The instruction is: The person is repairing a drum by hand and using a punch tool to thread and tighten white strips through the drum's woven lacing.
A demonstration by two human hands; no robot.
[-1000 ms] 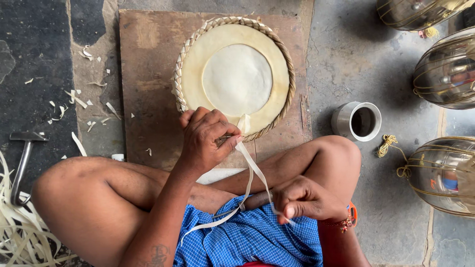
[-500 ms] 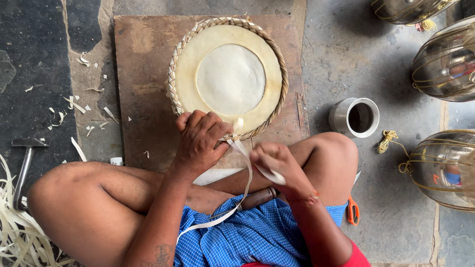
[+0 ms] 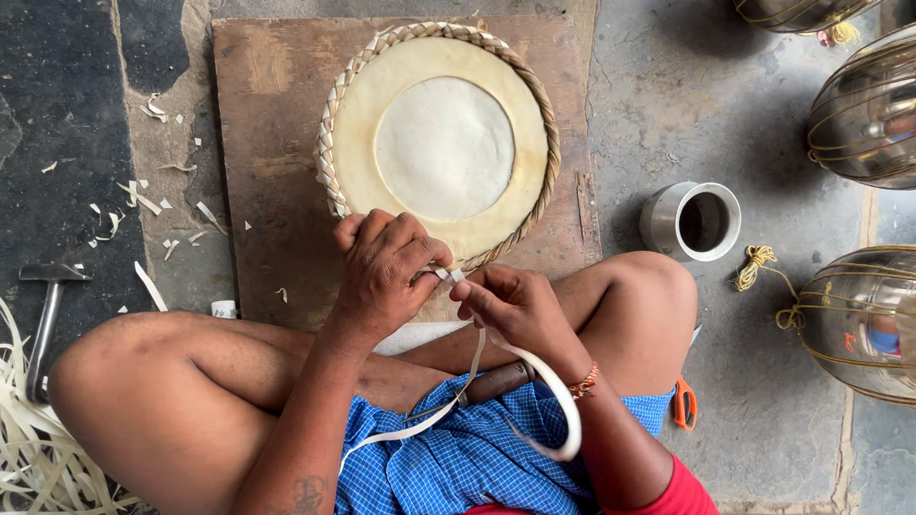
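Note:
A round pale disc with a braided cane rim (image 3: 441, 143) lies on a brown wooden board (image 3: 277, 114) in front of my crossed legs. My left hand (image 3: 382, 272) is closed at the near edge of the rim, pinching a thin pale cane strip (image 3: 549, 401). My right hand (image 3: 510, 300) sits just to its right, its fingers pinching the same strip close to the rim. The strip loops down over my blue checked cloth. A wooden-handled tool (image 3: 496, 381) rests in my lap under my right wrist.
A small metal cup (image 3: 692, 221) stands to the right of the board. Round metal pots (image 3: 868, 105) with cord wrapped on them line the right side. Orange-handled scissors (image 3: 683, 404) lie by my right knee. A hammer (image 3: 43, 319) and cane shavings (image 3: 29, 448) lie at left.
My right hand has come up from beside my right knee to the rim and now pinches the strip next to my left hand. The strip now hangs in a loop.

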